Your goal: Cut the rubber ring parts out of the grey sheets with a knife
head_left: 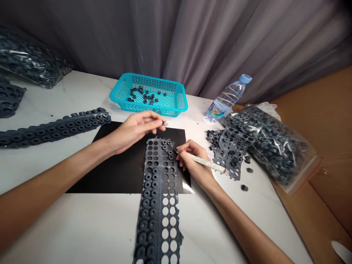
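Note:
A long dark grey rubber strip [158,198] full of round rings and empty holes lies across a black mat [121,168] toward me. My right hand [192,159] is closed on a white pen-like tool [207,164], its tip touching the strip's upper right edge. My left hand [134,128] hovers above the strip's far end, fingers pinched on a small dark ring [164,122]. A turquoise basket [150,94] behind it holds several loose dark rings.
A second filled strip [55,128] lies at the left, with bagged strips [30,58] behind it. On the right are a water bottle [227,98], emptied strips [227,150], a clear bag of rings [271,146] and loose rings [244,187]. The table edge runs along the right.

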A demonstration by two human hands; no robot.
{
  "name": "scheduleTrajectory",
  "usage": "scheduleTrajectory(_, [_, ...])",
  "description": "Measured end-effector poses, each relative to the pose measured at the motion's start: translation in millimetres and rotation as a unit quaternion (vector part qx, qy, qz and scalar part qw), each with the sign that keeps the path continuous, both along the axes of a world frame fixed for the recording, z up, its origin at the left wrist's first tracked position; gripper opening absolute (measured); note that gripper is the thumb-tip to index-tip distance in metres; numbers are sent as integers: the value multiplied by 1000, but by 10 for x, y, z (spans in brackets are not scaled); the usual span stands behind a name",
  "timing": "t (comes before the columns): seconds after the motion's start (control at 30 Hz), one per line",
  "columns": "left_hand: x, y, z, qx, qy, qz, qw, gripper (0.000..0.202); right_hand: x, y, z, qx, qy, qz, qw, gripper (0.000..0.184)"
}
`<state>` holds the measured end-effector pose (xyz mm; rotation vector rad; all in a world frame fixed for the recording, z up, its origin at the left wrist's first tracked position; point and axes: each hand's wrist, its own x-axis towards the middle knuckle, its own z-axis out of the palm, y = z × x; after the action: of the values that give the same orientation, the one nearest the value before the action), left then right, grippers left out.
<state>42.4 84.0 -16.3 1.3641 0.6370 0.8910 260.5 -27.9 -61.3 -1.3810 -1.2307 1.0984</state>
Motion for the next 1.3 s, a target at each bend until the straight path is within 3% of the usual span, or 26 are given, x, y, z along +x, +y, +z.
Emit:
scheduleTrajectory(0.2, [13,-155,-202,-114,23,-111,987,28,26,7,-20,32,5,-53,998,10])
scheduleTrajectory(0.5, [-7,-141,-313,-138,42,-168,975,31,4,12,-4,24,-4,-44,999,10])
scheduleTrajectory(0.6, [41,-155,-310,-70,70,-125,987,32,-5,7,2,27,-7,-44,999,11])
scheduleTrajectory(0.67, [86,-182,-297,25,119,-83,989,29,8,6,14,38,-15,-60,997,12])
scheduleTrajectory(0.77, [147,-241,-254,175,217,-57,959,24,86,24,31,60,-32,-103,992,14])
scheduleTrajectory(0.87, [175,-264,-211,259,262,-49,929,23,199,69,28,65,-31,-135,988,17])
scheduleTrajectory(0.93, [173,-224,-206,298,262,-36,917,24,242,101,17,60,-27,-137,988,17])
scheduleTrajectory(1.03, [152,-99,-243,342,272,-26,899,23,214,135,6,56,-13,-88,994,12])
scheduleTrajectory(1.17, [121,39,-302,354,301,-62,883,22,101,169,5,31,17,-3,999,8])
scheduleTrajectory(1.3, [103,61,-295,368,313,-84,872,26,67,206,-4,20,21,25,999,7])
